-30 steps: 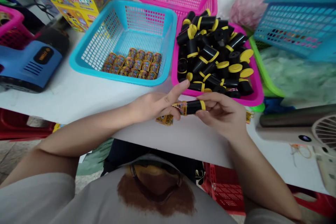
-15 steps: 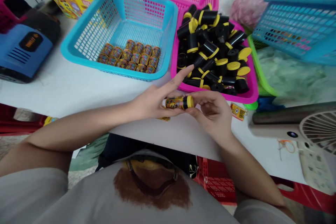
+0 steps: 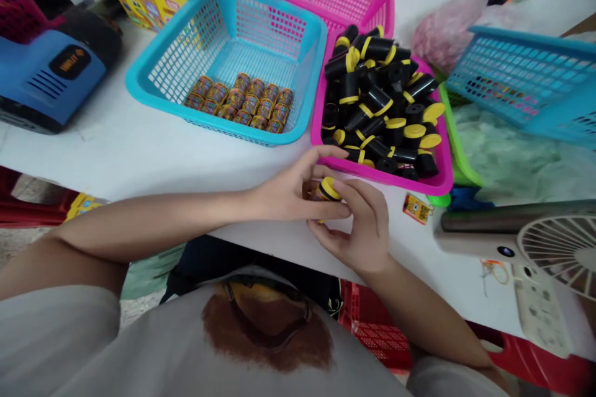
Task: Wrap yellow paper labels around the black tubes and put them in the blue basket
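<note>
Left hand (image 3: 291,192) and right hand (image 3: 361,226) both curled round yellow-capped canister (image 3: 328,190), fingers gripping it over surface (image 3: 139,158) edge, body mostly hidden. Pink basket (image 3: 386,175) of black yellow-capped cylinders (image 3: 377,99) just beyond hands. Blue basket (image 3: 161,40) with printed-label canisters (image 3: 237,105) to left. Yellow card tag (image 3: 416,208) lying right of hands, desk fan (image 3: 554,248) further right

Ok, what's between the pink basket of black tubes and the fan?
Between the pink basket and the fan, the head view shows a small yellow printed card, a green plastic piece and blue cloth.
</note>
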`<state>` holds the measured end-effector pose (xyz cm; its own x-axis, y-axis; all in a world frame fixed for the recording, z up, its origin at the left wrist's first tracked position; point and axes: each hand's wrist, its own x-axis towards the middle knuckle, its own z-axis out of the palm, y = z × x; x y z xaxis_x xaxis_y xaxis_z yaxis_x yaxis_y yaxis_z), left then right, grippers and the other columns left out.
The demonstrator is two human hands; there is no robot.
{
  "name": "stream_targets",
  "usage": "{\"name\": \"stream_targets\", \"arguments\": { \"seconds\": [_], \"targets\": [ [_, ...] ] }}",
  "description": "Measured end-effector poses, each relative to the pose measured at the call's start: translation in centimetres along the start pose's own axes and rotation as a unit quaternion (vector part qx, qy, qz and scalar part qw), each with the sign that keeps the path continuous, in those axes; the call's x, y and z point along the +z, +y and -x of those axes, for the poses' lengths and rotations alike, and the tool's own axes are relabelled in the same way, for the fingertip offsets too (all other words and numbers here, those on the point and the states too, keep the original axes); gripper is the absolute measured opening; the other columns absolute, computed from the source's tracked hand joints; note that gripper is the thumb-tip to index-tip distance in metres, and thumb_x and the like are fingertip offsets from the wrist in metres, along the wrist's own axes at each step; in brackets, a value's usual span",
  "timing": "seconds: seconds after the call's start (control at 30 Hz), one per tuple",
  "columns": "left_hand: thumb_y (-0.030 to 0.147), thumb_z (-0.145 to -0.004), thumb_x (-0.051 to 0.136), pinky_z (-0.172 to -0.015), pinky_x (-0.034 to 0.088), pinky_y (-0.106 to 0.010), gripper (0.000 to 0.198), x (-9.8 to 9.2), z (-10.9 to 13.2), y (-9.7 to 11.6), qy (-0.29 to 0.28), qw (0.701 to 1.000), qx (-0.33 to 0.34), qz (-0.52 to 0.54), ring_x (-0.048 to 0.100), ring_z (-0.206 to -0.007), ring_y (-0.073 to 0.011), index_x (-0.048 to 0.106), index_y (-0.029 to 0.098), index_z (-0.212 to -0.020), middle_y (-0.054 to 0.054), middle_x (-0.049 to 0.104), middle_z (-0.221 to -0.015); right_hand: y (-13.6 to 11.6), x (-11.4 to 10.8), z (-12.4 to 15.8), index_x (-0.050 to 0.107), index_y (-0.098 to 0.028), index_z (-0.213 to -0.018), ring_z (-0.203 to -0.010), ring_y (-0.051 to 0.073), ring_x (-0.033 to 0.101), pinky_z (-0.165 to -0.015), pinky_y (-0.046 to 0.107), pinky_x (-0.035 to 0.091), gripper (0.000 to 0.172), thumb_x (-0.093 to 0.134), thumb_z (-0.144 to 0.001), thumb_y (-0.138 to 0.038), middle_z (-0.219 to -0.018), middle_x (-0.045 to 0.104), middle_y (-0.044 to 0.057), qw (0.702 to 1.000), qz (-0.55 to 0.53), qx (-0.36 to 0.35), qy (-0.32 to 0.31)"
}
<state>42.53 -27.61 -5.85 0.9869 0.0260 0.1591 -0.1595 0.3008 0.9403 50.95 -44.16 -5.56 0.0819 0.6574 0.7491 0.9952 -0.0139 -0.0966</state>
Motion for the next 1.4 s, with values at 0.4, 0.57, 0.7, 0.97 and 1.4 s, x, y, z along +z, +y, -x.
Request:
{"name": "stream_targets", "arguments": {
  "seconds": [0.4, 0.57, 0.7, 0.97, 1.4],
  "targets": [
    [0.028, -0.099, 0.068, -0.048, 0.041, -0.019, 0.054, 0.5, 0.3, 0.4, -0.145, 0.987, 0.062, 0.032, 0.048, -0.047, -0.006, 0.026, 0.029, -0.132, 0.015, 0.049, -0.067, 0.2, 1.0, -0.1, 0.051, -0.026, -0.145, -0.111, 0.026, 0.075, -0.097, 0.05, 0.067, 0.06, 0.074, -0.089, -0.026, -0.12, 0.075, 0.007, 0.985, -0.166, -0.022, 0.033],
    [0.02, -0.085, 0.072, -0.045, 0.034, -0.021, 0.069, 0.2, 0.0, -0.1, -0.036, 0.993, 0.093, -0.065, 0.043, -0.046, -0.0067, 0.024, 0.03, -0.134, 0.015, 0.039, -0.065, 0.8, 1.3, -0.1, 0.056, -0.033, -0.135, -0.105, 0.029, 0.073, -0.097, 0.055, 0.063, 0.048, 0.074, -0.091, -0.036, -0.111, 0.075, 0.006, 0.998, -0.031, -0.017, 0.052],
    [0.021, -0.081, 0.071, -0.046, 0.035, -0.025, 0.077, 0.2, 0.2, -0.7, 0.048, 0.98, 0.108, -0.158, 0.045, -0.048, -0.0082, 0.022, 0.03, -0.139, 0.012, 0.04, -0.067, 0.5, 1.3, 0.0, 0.058, -0.033, -0.134, -0.1, 0.027, 0.072, -0.103, 0.056, 0.059, 0.039, 0.067, -0.097, -0.036, -0.108, 0.073, 0.006, 0.998, 0.044, -0.023, 0.04],
    [0.026, -0.085, 0.073, -0.044, 0.039, -0.026, 0.079, 0.0, 0.2, -0.2, -0.079, 0.99, 0.074, -0.086, 0.05, -0.045, -0.0115, 0.02, 0.03, -0.143, 0.015, 0.044, -0.059, 0.6, 0.8, -0.3, 0.063, -0.029, -0.127, -0.098, 0.026, 0.074, -0.094, 0.053, 0.064, 0.03, 0.065, -0.1, -0.041, -0.107, 0.078, 0.005, 0.995, 0.004, -0.082, 0.062],
    [0.029, -0.098, 0.064, -0.08, 0.055, -0.028, 0.031, -1.9, -0.4, 1.7, -0.019, 0.918, 0.228, -0.324, 0.065, -0.095, -0.0147, 0.042, 0.025, -0.119, -0.006, 0.06, -0.111, 3.5, 1.2, -0.6, 0.054, -0.033, -0.142, -0.108, 0.027, 0.07, -0.1, 0.054, 0.06, 0.054, 0.074, -0.093, -0.042, -0.12, 0.068, 0.008, 0.994, 0.002, -0.064, 0.088]
  ]
}}
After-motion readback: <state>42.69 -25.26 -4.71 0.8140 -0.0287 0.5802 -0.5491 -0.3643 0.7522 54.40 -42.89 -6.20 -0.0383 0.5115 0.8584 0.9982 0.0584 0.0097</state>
